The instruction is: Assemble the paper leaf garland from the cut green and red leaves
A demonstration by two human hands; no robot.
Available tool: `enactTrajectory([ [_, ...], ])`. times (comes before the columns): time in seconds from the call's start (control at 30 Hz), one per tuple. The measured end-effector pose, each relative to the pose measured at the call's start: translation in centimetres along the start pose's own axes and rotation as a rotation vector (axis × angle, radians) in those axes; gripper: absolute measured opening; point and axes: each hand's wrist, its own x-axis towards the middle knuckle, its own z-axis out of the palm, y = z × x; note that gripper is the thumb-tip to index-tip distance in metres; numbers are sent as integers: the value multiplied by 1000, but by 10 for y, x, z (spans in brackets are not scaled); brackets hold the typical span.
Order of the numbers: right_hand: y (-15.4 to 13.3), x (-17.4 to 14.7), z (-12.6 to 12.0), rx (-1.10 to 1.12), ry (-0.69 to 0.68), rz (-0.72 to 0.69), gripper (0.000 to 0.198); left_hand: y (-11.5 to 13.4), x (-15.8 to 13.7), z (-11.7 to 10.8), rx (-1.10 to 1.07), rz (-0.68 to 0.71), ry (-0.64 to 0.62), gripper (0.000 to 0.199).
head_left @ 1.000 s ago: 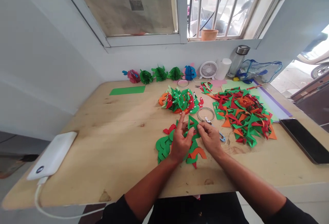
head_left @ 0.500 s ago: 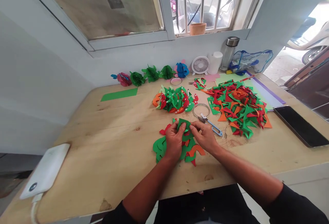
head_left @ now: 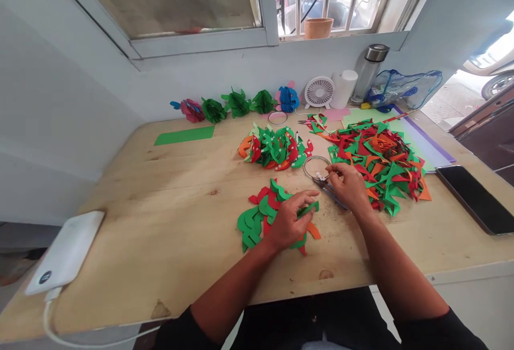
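My left hand (head_left: 291,219) is closed round a folded green paper piece (head_left: 308,210), above a loose pile of cut green, red and orange paper shapes (head_left: 251,221). To its right, my right hand (head_left: 350,187) has its fingers pinched at the ring handle of metal scissors (head_left: 316,158); the exact contact is partly hidden. A blue craft knife (head_left: 332,196) lies beside the scissors, partly covered by my right hand. Beyond my left hand sits a bunch of curved green, red and orange paper pieces (head_left: 277,146) with small white squares on them.
A large heap of paper scraps (head_left: 377,157) lies right, near a phone (head_left: 476,197). Folded paper figures (head_left: 236,104), a small fan (head_left: 319,92), a glass bottle (head_left: 367,74) and a clear pouch (head_left: 401,90) line the wall. A green strip (head_left: 184,136) and a white power bank (head_left: 66,253) lie left.
My hands have moved apart. The left keeps the green paper and has shifted slightly right; the right has let go of it and reached right and forward to the scissors.
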Motion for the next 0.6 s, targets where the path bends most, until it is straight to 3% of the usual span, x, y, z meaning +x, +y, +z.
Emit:
enactTrajectory([
  [0.17, 9, 2, -1, -203, -109, -83, 22, 3, 2, 1, 167, 71, -159, 21],
  [0.37, 9, 3, -4, -321, -196, -103, 22, 11, 10, 0, 314, 88, -243, 20],
  [0.6, 12, 3, 1, -383, -249, -105, 22, 6, 23, 10, 448, 112, -220, 14],
])
